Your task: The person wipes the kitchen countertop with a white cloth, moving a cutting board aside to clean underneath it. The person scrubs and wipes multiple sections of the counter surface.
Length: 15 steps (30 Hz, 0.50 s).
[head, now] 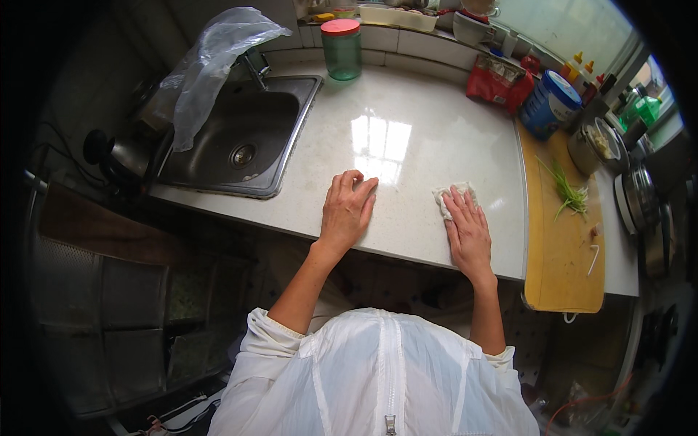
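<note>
My right hand lies flat on a crumpled white cloth, its fingers pressing the cloth to the white countertop. The cloth shows beyond and to the left of the fingers. My left hand rests on the countertop near its front edge, palm down with bent fingers, and holds nothing. Between the hands is a stretch of countertop. Window light reflects off the surface just beyond my left hand.
At left is a metal sink with a plastic bag over its faucet. A green jar stands at the back. To the right, a wooden cutting board holds green onions, beside a blue can and red package.
</note>
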Each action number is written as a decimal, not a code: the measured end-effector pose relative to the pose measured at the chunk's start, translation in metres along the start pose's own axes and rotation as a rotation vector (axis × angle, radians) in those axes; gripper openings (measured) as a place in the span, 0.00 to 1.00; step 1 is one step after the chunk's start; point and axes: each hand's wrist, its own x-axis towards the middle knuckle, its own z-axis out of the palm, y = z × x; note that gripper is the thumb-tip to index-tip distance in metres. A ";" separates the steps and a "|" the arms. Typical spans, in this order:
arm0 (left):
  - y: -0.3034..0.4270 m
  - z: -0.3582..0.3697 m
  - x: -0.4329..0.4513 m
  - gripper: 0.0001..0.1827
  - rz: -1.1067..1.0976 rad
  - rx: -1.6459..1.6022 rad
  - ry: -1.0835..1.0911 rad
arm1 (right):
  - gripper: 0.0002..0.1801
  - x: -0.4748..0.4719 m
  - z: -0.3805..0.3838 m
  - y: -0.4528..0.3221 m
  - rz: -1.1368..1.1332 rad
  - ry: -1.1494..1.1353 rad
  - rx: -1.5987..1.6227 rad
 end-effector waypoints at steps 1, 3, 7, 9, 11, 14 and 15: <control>0.000 0.000 0.000 0.17 -0.002 -0.001 -0.002 | 0.27 0.000 0.000 0.000 0.001 0.000 0.000; 0.000 0.000 0.001 0.18 -0.002 -0.003 -0.005 | 0.27 0.001 0.000 -0.001 0.003 -0.001 0.003; 0.001 0.001 0.003 0.18 -0.002 0.021 -0.015 | 0.27 0.002 -0.001 -0.002 0.025 -0.020 -0.009; 0.002 0.002 0.004 0.18 -0.006 0.042 -0.035 | 0.27 0.003 0.000 -0.002 0.035 -0.031 -0.004; 0.004 0.000 0.007 0.18 -0.011 0.062 -0.065 | 0.28 0.005 -0.004 -0.004 0.041 -0.042 -0.003; 0.005 -0.003 0.016 0.18 -0.038 0.030 -0.127 | 0.28 0.009 -0.007 -0.006 0.057 -0.067 0.017; 0.006 -0.005 0.020 0.18 -0.030 0.031 -0.132 | 0.29 0.010 -0.009 -0.008 0.061 -0.072 0.026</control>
